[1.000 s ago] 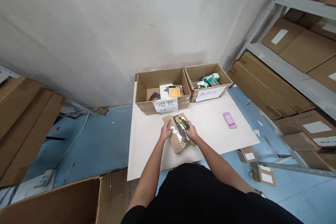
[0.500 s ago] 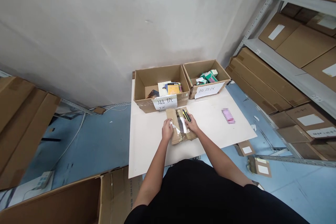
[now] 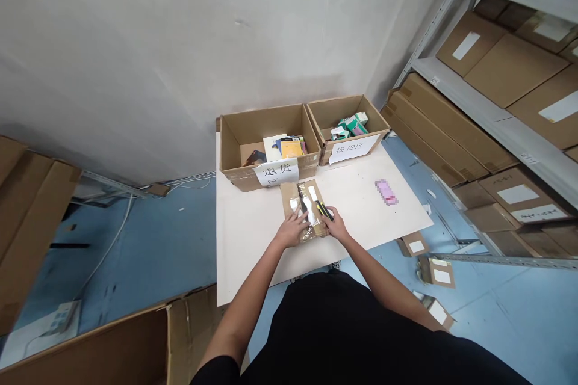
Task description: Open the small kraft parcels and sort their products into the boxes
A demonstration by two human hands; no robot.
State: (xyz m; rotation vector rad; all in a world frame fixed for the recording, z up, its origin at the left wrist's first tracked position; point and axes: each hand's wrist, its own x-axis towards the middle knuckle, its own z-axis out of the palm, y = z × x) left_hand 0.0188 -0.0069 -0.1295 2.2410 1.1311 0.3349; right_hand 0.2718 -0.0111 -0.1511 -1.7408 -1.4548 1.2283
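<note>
A flattish brown cardboard parcel (image 3: 319, 230), wrapped in shiny clear tape, lies on the white table (image 3: 253, 240). My left hand (image 3: 291, 231) rests on its near left part, fingers spread over the tape. My right hand (image 3: 336, 224) is closed around a yellow and black utility knife (image 3: 323, 210) at the parcel's right side. Whether its blade is out I cannot tell. White label pieces and a dark strip show along the parcel's top.
Behind the parcel stand an open carton (image 3: 239, 177) with books and another carton (image 3: 325, 153) with green and white boxes. A blurred pink item (image 3: 386, 191) lies at right. Shelves (image 3: 478, 93) with cartons rise on the right; a large open box (image 3: 178, 337) stands lower left.
My left hand has shifted from gripping the parcel's left edge to lying spread on its top. The parcel now lies flatter on the table. My right hand still holds the knife.
</note>
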